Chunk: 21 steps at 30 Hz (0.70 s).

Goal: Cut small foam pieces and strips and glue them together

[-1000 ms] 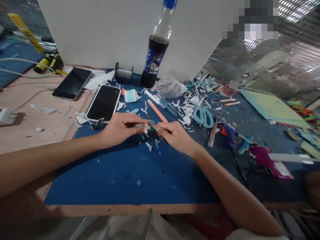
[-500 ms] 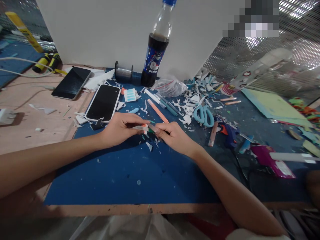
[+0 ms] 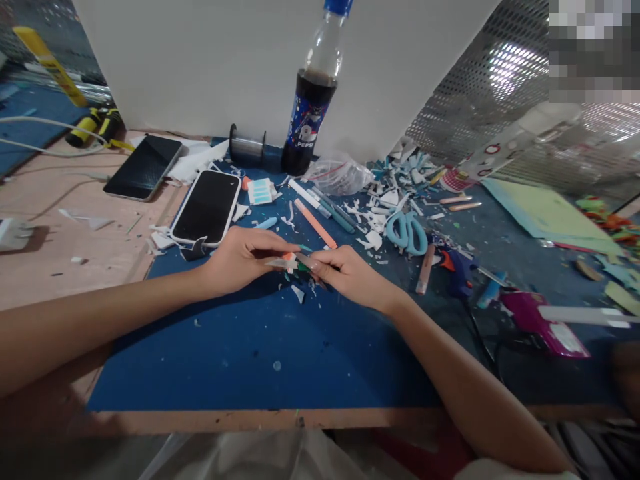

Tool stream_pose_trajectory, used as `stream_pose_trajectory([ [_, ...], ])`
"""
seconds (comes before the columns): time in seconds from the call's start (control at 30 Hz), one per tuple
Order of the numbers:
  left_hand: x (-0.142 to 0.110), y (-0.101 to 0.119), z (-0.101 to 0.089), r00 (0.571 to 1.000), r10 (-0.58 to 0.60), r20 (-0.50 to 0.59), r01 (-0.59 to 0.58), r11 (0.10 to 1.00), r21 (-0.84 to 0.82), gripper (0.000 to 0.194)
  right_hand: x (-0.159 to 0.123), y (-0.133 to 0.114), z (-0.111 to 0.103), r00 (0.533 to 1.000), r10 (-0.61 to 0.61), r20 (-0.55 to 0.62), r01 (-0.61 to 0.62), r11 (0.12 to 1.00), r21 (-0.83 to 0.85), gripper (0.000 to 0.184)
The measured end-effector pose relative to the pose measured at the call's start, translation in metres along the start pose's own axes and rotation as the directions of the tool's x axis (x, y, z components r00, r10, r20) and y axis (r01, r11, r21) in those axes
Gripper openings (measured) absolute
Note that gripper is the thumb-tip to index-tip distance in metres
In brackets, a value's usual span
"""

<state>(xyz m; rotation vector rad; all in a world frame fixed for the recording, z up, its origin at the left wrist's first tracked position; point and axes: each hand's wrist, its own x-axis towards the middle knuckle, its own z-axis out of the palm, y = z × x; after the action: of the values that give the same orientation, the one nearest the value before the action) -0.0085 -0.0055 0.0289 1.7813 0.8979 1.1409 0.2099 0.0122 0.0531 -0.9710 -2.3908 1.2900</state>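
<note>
Blade [image 3: 304, 259]: right hand [image 3: 350, 270] gripping what is looking like a blade, tip pointing toward the left hand [image 3: 235, 260]; a slip could be nicking those fingers, the close pinch being the likely cause.
Piece [image 3: 289, 265]: left hand pinching it, white and orange; sitting between both hands, right by the blade, contact not showing clearly.
Scraps [image 3: 299, 293]: lying below the hands on the tabletop [image 3: 240, 360]; anything dropped could be getting lost.
Phone [image 3: 207, 207]: lying just beyond left hand.
Bottle [image 3: 311, 110]: standing farther back.
</note>
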Motion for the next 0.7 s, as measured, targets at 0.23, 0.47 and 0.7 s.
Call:
stream_pose_trajectory([
  [0.23,0.0,-0.001,-0.001,0.998,-0.052,-0.033,0.051,0.998,-0.025,0.018,-0.001,0.001,0.002,0.999,0.006,0.045,-0.005,1.0,-0.016,0.045],
  [0.47,0.0,0.003,-0.001,0.995,0.009,-0.101,0.002,0.995,0.103,0.019,-0.002,0.007,-0.002,0.997,-0.073,-0.003,0.072,0.978,0.194,0.045],
  [0.7,-0.002,0.0,0.002,0.969,0.23,-0.087,-0.157,0.851,0.501,0.016,-0.004,-0.004,0.003,0.97,0.024,-0.243,0.006,0.992,0.123,0.027],
])
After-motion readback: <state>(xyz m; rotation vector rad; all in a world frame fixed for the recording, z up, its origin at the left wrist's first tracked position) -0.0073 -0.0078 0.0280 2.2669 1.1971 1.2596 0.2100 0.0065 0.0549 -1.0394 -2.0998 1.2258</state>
